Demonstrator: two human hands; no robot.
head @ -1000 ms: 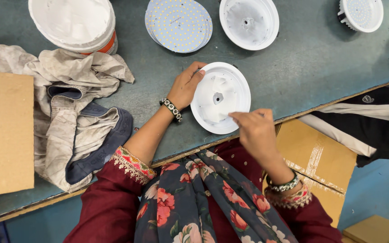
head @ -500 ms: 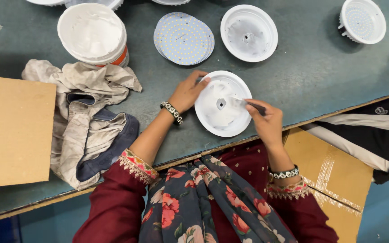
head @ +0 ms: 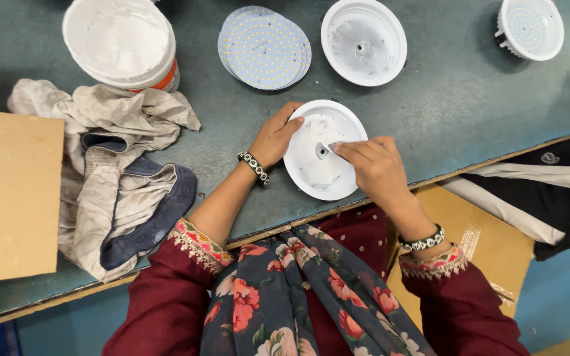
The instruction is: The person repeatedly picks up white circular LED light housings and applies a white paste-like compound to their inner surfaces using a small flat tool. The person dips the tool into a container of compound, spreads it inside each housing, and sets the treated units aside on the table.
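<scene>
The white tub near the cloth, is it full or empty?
Full: the white tub holds white paste up to near its rim.

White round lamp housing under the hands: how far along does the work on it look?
Done: the white round lamp housing near the table edge already shows smeared white paste inside. In hand: the left hand steadies its rim while the right hand works a fingertip at its centre. Left: the stack of dotted round LED boards lies apart, none fitted here; a second white housing waits beyond.
</scene>
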